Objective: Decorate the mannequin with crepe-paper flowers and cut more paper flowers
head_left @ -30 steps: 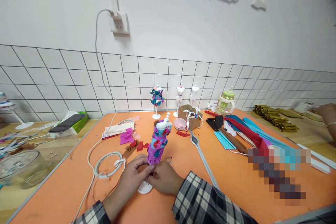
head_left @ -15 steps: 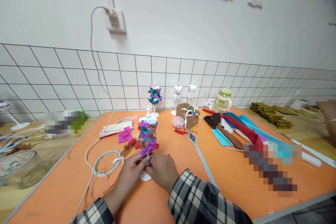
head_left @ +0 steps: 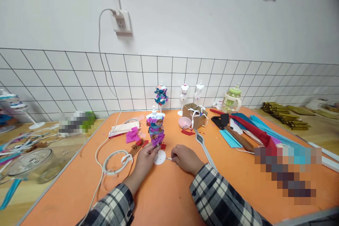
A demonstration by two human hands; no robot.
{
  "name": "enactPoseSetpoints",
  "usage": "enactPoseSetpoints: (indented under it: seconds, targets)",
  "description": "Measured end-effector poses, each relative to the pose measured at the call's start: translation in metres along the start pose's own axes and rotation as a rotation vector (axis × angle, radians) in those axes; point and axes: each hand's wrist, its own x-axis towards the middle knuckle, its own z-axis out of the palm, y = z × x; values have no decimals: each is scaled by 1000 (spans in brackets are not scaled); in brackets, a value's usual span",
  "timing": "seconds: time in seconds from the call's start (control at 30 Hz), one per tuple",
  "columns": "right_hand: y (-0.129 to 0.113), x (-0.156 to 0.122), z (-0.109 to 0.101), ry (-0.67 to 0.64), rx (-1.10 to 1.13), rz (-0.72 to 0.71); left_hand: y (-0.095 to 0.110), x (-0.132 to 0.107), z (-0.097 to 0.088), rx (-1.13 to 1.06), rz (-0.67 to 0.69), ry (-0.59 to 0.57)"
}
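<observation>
A small white doll mannequin (head_left: 156,130) stands upright on its round white base (head_left: 160,157) on the orange table (head_left: 164,201). It wears a dress of purple, blue and red paper bits. My left hand (head_left: 145,159) is closed, its fingertips pinching the stand just below the dress hem. Just right of the base, my right hand (head_left: 185,159) rests on the table, fingers closed in a pinch on a small light thing I cannot make out. Both sleeves are plaid.
A tape ring (head_left: 115,157) and a white cable (head_left: 99,155) lie at the left. Paper scraps (head_left: 133,136), a pink dish (head_left: 184,122), a cardboard box (head_left: 196,114), three more mannequins (head_left: 161,95) and a green bottle (head_left: 232,101) are behind. Coloured paper strips (head_left: 246,130) lie at the right, a glass bowl (head_left: 31,164) at the far left.
The mannequin went from tilted in both hands to standing upright on its base. My right hand let go and moved right. Another person's hand at the far right is gone.
</observation>
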Motion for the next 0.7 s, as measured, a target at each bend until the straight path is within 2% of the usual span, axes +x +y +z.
enactPoseSetpoints:
  seconds: [0.23, 0.37, 0.53, 0.63, 0.7]
  targets:
    - [19, -9, -21, 20, -102, 134, -2, 5, 4, -3, -7, -30]
    - [12, -6, -28, 61, -157, 206, -6, 4, 4, -14, -38, -21]
    - [-3, 26, -35, 212, -257, 277, -14, 4, 6, -58, -84, -31]
    - [9, 53, -43, 291, -318, 355, -17, 4, 7, -69, -103, -40]
    - [23, 68, -47, 284, -340, 384, -18, 4, 7, -65, -111, -40]
